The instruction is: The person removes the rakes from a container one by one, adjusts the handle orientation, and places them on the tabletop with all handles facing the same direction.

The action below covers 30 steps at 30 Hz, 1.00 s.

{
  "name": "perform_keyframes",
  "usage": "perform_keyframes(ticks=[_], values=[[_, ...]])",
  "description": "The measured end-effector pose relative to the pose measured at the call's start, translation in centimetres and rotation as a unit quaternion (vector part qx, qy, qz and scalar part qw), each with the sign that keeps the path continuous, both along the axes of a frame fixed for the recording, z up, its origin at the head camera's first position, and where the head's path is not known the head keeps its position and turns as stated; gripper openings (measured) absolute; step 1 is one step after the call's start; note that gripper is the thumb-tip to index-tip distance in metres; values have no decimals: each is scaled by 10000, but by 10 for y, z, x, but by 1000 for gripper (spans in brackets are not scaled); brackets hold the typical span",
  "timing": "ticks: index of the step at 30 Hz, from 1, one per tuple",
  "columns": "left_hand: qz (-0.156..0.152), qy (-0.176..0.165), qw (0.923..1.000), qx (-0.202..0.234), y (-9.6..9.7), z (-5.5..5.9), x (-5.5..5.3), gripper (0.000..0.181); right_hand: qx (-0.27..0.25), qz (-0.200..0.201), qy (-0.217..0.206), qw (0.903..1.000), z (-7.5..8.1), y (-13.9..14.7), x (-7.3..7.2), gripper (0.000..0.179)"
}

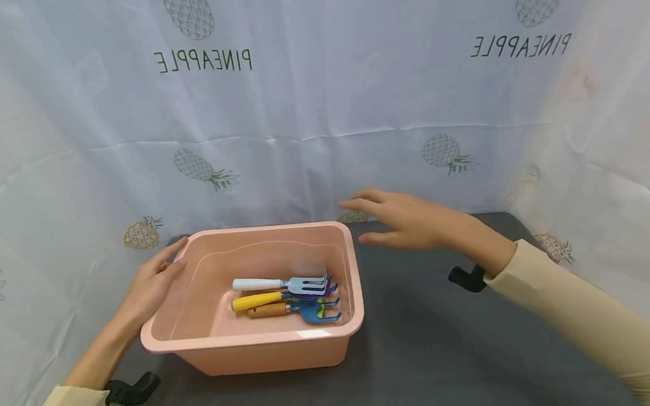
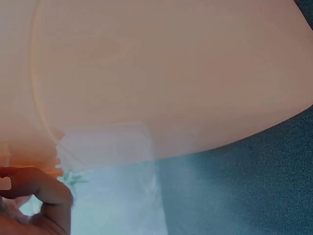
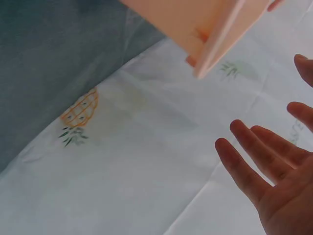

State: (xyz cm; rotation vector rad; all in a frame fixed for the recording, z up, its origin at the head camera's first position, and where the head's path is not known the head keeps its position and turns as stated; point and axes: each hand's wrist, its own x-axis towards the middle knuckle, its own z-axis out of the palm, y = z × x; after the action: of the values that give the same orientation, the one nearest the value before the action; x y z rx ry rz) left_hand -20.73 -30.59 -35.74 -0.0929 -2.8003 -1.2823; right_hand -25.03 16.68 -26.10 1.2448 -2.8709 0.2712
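A pink plastic basin (image 1: 269,357) stands left of the middle in the head view. My left hand (image 1: 149,286) grips its left rim, the thumb lying on the inner side. In the left wrist view, bent fingers (image 2: 46,193) show beside the basin's wall (image 2: 171,73). Inside lie several small garden tools: a white-handled hand fork (image 1: 285,284), a tool with a yellow handle (image 1: 256,301), and a blue hand cultivator with a wooden handle (image 1: 267,310). They overlap, hiding parts of a purple and a green piece. My right hand (image 1: 410,221), fingers spread and holding nothing, hovers apart from the right rim.
A dark grey cloth surface (image 1: 430,348) lies under the basin. White cloth with pineapple prints (image 1: 350,97) hangs behind and along both sides. Black straps with a mount (image 1: 468,279) sit on both wrists.
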Motion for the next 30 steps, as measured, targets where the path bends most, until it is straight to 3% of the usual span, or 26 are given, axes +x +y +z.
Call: perform_keyframes(ticks=[6,11,22,30], values=[[-77,72,9996,245,0,-2,0,58,9,279,-96,9996,9,-21,2,66],[-87,229,9996,120,-1,-2,0,57,5,451,-190,9988,12,-40,1,63],[-12,390,9992,95,0,0,2,57,-225,1171,-941,9884,15,-84,-8,57],[3,333,9994,-9,1,-1,1,58,-112,1413,-1220,9823,10,-114,-15,55]])
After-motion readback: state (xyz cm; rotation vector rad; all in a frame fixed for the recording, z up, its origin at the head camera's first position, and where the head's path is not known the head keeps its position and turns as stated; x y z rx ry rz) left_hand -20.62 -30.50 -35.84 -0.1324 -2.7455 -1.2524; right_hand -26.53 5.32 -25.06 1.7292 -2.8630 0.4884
